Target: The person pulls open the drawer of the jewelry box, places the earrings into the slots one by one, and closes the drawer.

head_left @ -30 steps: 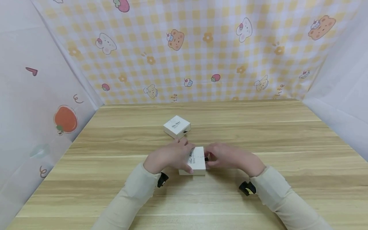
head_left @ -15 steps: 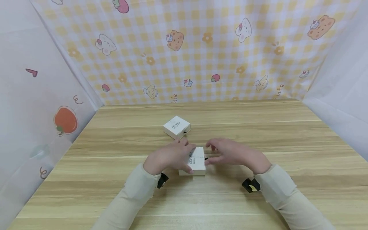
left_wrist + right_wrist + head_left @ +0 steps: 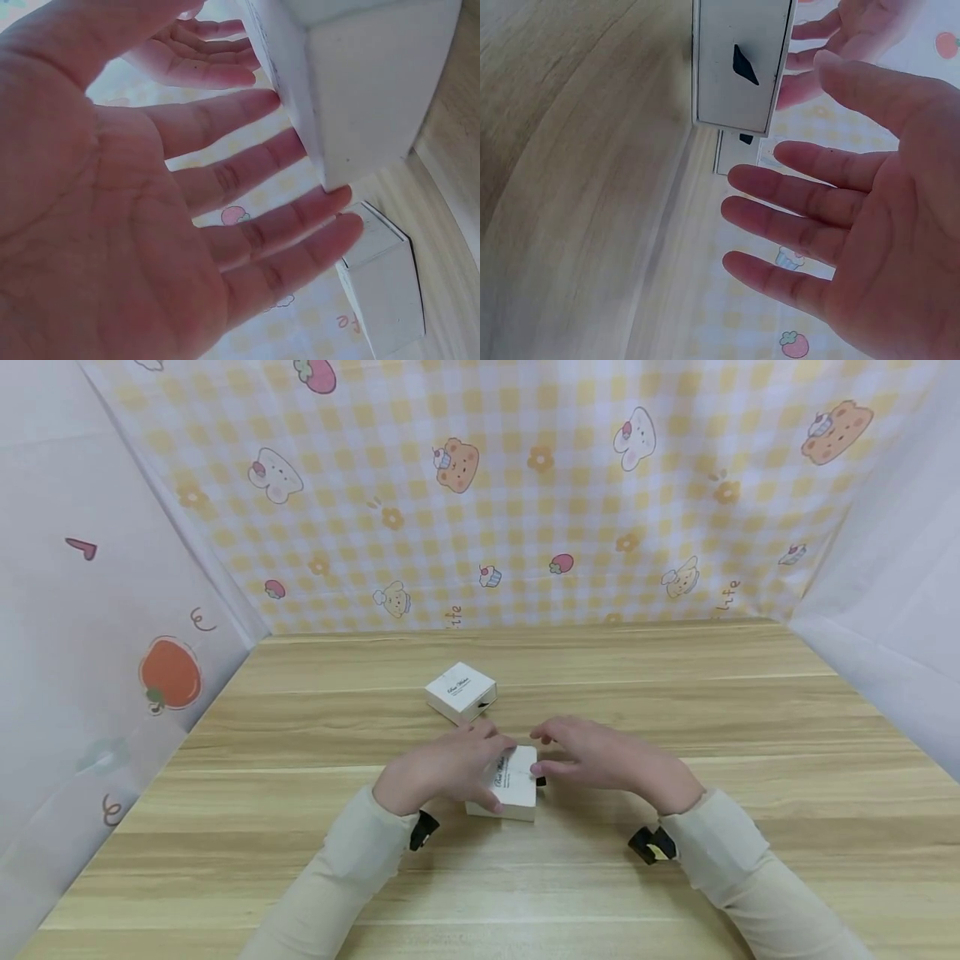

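Observation:
A small white drawer box (image 3: pixel 516 785) with black lettering lies on the table, a black pull tab (image 3: pixel 743 66) on its right end. My left hand (image 3: pixel 453 766) rests over the box's left part, thumb near the front edge and forefinger near the far edge. In the left wrist view the left hand's fingers (image 3: pixel 255 169) reach out nearly straight, tips at the box's surface. My right hand (image 3: pixel 600 756) is beside the right end, its fingers (image 3: pixel 802 191) spread and relaxed. Its thumb overlaps the box's right edge in the head view. Nothing is in the right palm.
A second white box (image 3: pixel 461 692) of the same kind sits farther back, turned at an angle, with its own black tab. The wooden table (image 3: pixel 675 693) runs back to a yellow checked cloth (image 3: pixel 525 510). Black wrist cameras (image 3: pixel 652 845) sit under the sleeves.
My right hand has left the tab end and spread its fingers, then drifted slightly left to the box's edge. The front box has turned a little clockwise. My left hand stays almost still.

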Demonstrator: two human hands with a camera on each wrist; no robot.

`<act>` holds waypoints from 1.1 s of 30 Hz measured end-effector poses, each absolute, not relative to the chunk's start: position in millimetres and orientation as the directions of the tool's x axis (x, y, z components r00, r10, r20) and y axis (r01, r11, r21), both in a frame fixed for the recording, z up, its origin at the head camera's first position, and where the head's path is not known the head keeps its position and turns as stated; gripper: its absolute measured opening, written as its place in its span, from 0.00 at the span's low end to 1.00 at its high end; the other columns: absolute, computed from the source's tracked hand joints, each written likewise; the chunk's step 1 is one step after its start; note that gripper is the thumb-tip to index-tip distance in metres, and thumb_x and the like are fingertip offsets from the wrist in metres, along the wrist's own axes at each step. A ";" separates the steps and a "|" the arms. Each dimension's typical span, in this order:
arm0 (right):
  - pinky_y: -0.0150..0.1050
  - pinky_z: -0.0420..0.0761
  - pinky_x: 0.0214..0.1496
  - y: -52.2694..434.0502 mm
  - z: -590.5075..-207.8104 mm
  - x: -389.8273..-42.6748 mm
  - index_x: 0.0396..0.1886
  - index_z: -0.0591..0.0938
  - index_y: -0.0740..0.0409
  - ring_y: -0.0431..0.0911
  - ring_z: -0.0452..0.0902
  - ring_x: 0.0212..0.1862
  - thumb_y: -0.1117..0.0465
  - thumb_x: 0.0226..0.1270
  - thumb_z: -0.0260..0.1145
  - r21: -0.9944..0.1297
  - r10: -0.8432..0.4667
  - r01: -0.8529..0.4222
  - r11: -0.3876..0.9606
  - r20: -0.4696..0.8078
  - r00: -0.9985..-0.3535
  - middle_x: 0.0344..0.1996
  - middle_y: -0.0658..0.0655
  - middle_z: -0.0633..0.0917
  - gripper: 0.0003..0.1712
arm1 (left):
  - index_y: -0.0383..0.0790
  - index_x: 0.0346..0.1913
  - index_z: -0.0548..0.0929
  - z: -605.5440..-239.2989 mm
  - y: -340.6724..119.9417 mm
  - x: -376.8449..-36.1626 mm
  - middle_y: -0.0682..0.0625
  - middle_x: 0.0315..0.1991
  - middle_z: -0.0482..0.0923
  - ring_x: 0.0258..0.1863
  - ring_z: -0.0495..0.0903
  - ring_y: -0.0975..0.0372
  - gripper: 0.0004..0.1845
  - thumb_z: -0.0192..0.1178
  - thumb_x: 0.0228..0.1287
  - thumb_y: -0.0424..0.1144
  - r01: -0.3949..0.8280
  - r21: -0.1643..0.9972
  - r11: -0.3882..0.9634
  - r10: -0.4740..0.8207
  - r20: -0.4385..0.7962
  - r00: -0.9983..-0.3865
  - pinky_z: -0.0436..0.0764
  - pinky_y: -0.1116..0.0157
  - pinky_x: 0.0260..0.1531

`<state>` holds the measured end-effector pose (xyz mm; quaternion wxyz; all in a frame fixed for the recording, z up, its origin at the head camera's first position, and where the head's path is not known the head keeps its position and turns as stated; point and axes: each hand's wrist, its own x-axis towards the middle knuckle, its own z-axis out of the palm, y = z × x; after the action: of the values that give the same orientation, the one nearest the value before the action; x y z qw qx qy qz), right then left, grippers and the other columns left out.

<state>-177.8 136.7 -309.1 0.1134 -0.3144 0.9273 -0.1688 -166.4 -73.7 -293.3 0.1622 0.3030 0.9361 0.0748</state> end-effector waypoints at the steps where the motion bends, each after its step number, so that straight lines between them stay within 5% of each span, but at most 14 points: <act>1: 0.50 0.72 0.59 136.6 -309.6 -178.0 0.60 0.71 0.61 0.51 0.72 0.57 0.43 0.66 0.57 -0.379 -0.627 -0.552 0.742 -0.102 -0.773 0.53 0.57 0.78 0.32 | 0.43 0.66 0.67 -293.2 -73.7 -166.6 0.47 0.59 0.67 0.54 0.66 0.58 0.42 0.72 0.46 0.49 0.548 0.243 0.800 0.598 -0.257 -0.759 0.69 0.60 0.57; 9: 0.48 0.73 0.56 135.4 -312.4 -179.1 0.56 0.76 0.61 0.49 0.74 0.53 0.49 0.68 0.57 -0.358 -0.650 -0.586 0.727 -0.085 -0.755 0.47 0.54 0.81 0.25 | 0.47 0.65 0.68 -295.8 -73.6 -168.3 0.50 0.61 0.66 0.55 0.67 0.60 0.41 0.72 0.46 0.47 0.558 0.285 0.779 0.623 -0.259 -0.738 0.70 0.61 0.57; 16: 0.37 0.75 0.42 133.5 -314.9 -180.9 0.49 0.80 0.59 0.38 0.73 0.37 0.52 0.67 0.58 -0.385 -0.659 -0.590 0.710 -0.067 -0.749 0.36 0.48 0.82 0.18 | 0.47 0.64 0.69 -295.4 -72.4 -168.7 0.50 0.63 0.66 0.60 0.66 0.60 0.39 0.72 0.47 0.45 0.583 0.298 0.756 0.651 -0.251 -0.716 0.67 0.61 0.60; 25: 0.30 0.72 0.32 133.1 -317.1 -181.0 0.41 0.81 0.57 0.37 0.71 0.30 0.54 0.67 0.59 -0.375 -0.645 -0.584 0.720 -0.053 -0.762 0.31 0.47 0.81 0.13 | 0.49 0.65 0.68 -297.7 -69.7 -170.0 0.52 0.65 0.65 0.64 0.64 0.59 0.38 0.71 0.48 0.42 0.621 0.291 0.728 0.684 -0.249 -0.685 0.65 0.62 0.63; 33: 0.30 0.71 0.29 133.1 -318.3 -180.7 0.36 0.80 0.56 0.37 0.69 0.26 0.53 0.67 0.59 -0.363 -0.629 -0.568 0.739 -0.069 -0.774 0.27 0.46 0.79 0.11 | 0.50 0.66 0.67 -295.7 -68.2 -164.0 0.48 0.65 0.64 0.61 0.66 0.58 0.40 0.71 0.48 0.50 0.556 0.287 0.780 0.622 -0.261 -0.738 0.69 0.60 0.59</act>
<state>-180.7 133.1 -318.3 0.0940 -0.3226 0.9276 -0.1630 -164.0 -68.2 -295.7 0.1736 0.3174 0.9273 0.0955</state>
